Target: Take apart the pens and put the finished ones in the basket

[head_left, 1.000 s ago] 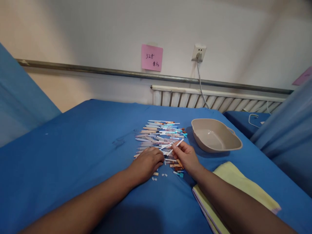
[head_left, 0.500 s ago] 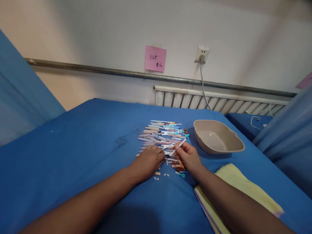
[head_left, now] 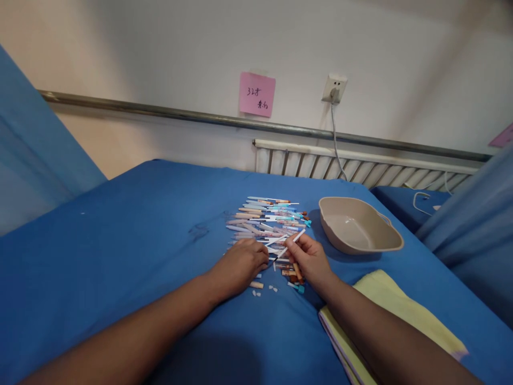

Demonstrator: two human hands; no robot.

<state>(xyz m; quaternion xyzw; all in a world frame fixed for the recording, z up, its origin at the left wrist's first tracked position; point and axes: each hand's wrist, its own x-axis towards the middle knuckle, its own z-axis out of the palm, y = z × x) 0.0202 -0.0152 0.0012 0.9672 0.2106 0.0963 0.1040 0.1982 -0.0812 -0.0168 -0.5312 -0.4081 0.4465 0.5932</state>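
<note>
My right hand (head_left: 309, 259) pinches a white pen refill (head_left: 296, 237), which slants with its dark tip down toward the left. My left hand (head_left: 244, 262) is closed, fingers curled over the near left part of the pens; whatever it may hold is hidden. Several pens (head_left: 250, 216) and pen parts lie in rows beyond and beneath both hands, pale barrels to the left, coloured and clear parts to the right. Brown and orange barrel pieces (head_left: 294, 275) and a teal pen part (head_left: 298, 289) are below my right hand. Small whitish pieces (head_left: 256, 293) lie nearer me.
A beige plastic basin (head_left: 355, 227) stands right of the pens. Under my right forearm is a folded yellow cloth (head_left: 385, 291). The blue sheet (head_left: 120, 256) covers the surface; behind it are a radiator (head_left: 300, 160), a metal rail (head_left: 180, 113) and a plugged-in cable (head_left: 334, 133).
My left hand has shifted slightly left, away from the refill's tip, uncovering a little more of the pens. My right hand keeps the refill in nearly the same place.
</note>
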